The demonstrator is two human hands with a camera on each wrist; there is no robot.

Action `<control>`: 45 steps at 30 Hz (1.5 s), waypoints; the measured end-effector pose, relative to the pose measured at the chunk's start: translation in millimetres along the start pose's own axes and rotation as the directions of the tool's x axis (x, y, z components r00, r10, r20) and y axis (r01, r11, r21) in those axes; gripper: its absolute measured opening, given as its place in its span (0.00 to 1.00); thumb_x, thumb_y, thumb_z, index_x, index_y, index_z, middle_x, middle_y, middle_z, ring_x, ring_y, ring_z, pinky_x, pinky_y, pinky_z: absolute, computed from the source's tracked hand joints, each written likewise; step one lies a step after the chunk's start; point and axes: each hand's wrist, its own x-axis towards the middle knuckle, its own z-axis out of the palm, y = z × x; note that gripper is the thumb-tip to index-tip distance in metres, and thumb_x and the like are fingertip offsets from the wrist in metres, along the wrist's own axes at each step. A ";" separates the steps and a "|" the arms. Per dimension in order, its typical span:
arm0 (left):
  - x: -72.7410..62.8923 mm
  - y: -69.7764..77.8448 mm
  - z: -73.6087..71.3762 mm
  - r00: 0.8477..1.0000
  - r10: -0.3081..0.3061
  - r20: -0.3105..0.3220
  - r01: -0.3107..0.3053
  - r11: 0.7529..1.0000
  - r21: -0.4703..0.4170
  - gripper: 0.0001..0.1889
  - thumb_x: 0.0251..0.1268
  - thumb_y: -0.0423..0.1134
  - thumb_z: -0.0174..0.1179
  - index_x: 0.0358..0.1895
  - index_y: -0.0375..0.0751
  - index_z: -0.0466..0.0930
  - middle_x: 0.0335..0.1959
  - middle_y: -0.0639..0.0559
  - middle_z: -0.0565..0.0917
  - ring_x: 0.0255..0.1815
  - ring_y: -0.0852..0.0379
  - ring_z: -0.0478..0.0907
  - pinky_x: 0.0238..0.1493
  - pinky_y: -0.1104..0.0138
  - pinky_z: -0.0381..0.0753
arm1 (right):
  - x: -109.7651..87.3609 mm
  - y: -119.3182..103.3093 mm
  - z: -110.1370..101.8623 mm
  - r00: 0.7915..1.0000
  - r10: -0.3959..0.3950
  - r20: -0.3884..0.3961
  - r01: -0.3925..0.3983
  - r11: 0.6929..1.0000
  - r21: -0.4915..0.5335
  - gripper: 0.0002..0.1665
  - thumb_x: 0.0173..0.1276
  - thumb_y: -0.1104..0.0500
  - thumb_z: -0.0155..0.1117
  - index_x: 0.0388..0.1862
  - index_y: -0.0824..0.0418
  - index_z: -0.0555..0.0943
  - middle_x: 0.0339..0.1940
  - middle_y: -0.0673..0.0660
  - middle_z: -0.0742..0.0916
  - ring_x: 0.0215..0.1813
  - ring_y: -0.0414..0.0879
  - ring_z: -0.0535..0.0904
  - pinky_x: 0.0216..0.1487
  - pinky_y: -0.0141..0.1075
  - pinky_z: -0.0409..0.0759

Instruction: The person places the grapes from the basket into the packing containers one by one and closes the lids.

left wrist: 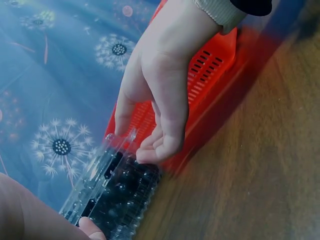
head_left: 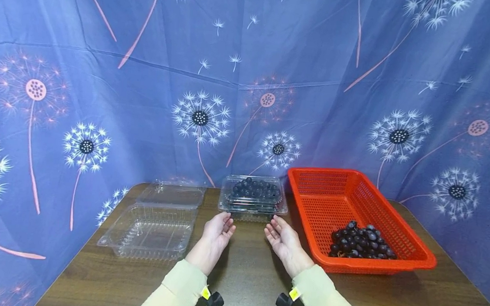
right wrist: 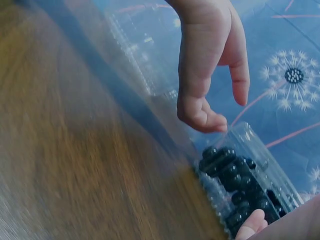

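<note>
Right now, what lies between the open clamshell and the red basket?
The head view shows a clamshell of dark grapes, with the left hand and right hand in front.

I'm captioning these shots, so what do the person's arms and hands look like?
The left hand and right hand are bare. Both sleeves are pale cream-yellow, each with a small black device and a yellow tag at the cuff.

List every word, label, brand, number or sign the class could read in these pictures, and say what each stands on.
No text can be read.
Left-wrist yellow tag: any marking is too small to read.
Right-wrist yellow tag: likewise too small.
Closed clear clamshell, open clear clamshell, red plastic basket: no lettering visible.
Dandelion-print fabric: pictures only.
</note>
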 end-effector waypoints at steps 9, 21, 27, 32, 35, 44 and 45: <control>-20.1 3.6 -8.1 0.997 -0.038 0.069 0.034 0.998 0.060 0.05 0.66 0.32 0.50 0.41 0.34 0.69 0.39 0.47 0.68 0.37 0.58 0.70 0.46 0.64 0.70 | -16.4 7.1 2.6 0.996 0.039 0.075 -0.034 0.997 -0.063 0.08 0.70 0.60 0.52 0.30 0.56 0.77 0.36 0.53 0.76 0.42 0.46 0.73 0.48 0.37 0.76; -51.3 21.1 -9.1 0.976 -0.046 0.215 0.010 0.986 0.166 0.20 0.70 0.33 0.46 0.62 0.30 0.60 0.50 0.44 0.66 0.45 0.56 0.69 0.54 0.61 0.69 | -31.6 8.9 23.7 0.984 0.067 0.166 -0.044 0.989 -0.138 0.05 0.70 0.59 0.53 0.40 0.60 0.73 0.42 0.56 0.74 0.45 0.48 0.71 0.49 0.39 0.76; -60.2 34.5 -13.0 0.964 -0.037 0.264 -0.027 0.971 0.236 0.22 0.71 0.34 0.45 0.65 0.29 0.58 0.51 0.44 0.66 0.44 0.57 0.70 0.48 0.64 0.72 | -38.6 9.9 36.5 0.972 0.093 0.218 -0.050 0.980 -0.192 0.11 0.72 0.59 0.51 0.49 0.63 0.70 0.46 0.58 0.72 0.48 0.49 0.70 0.54 0.43 0.75; -61.2 47.8 -18.0 0.958 -0.026 0.286 -0.052 0.963 0.263 0.21 0.69 0.33 0.48 0.62 0.30 0.60 0.43 0.48 0.71 0.42 0.58 0.72 0.45 0.65 0.74 | -42.0 10.9 47.2 0.961 0.114 0.251 -0.062 0.976 -0.209 0.14 0.72 0.59 0.51 0.52 0.65 0.68 0.52 0.61 0.70 0.52 0.52 0.68 0.66 0.50 0.65; -61.5 55.6 -21.9 0.958 -0.019 0.287 -0.064 0.959 0.276 0.20 0.67 0.32 0.50 0.60 0.31 0.61 0.38 0.51 0.73 0.41 0.57 0.72 0.46 0.64 0.73 | -43.3 12.9 53.6 0.953 0.122 0.278 -0.059 0.972 -0.226 0.13 0.71 0.59 0.51 0.50 0.64 0.69 0.55 0.63 0.69 0.50 0.51 0.69 0.67 0.51 0.64; -61.8 74.3 -38.8 0.961 0.012 0.276 -0.106 0.939 0.329 0.18 0.68 0.30 0.47 0.59 0.30 0.61 0.39 0.51 0.73 0.44 0.56 0.72 0.47 0.65 0.74 | -48.5 21.6 68.8 0.932 0.149 0.330 -0.057 0.960 -0.274 0.11 0.71 0.60 0.51 0.49 0.63 0.72 0.46 0.58 0.74 0.48 0.50 0.72 0.59 0.46 0.73; -61.8 76.4 -40.4 0.960 0.014 0.280 -0.111 0.936 0.333 0.18 0.67 0.30 0.47 0.59 0.29 0.61 0.39 0.52 0.73 0.44 0.56 0.72 0.47 0.65 0.74 | -48.8 22.6 69.9 0.931 0.151 0.332 -0.056 0.958 -0.280 0.12 0.71 0.60 0.51 0.50 0.64 0.72 0.46 0.58 0.74 0.47 0.50 0.72 0.59 0.47 0.74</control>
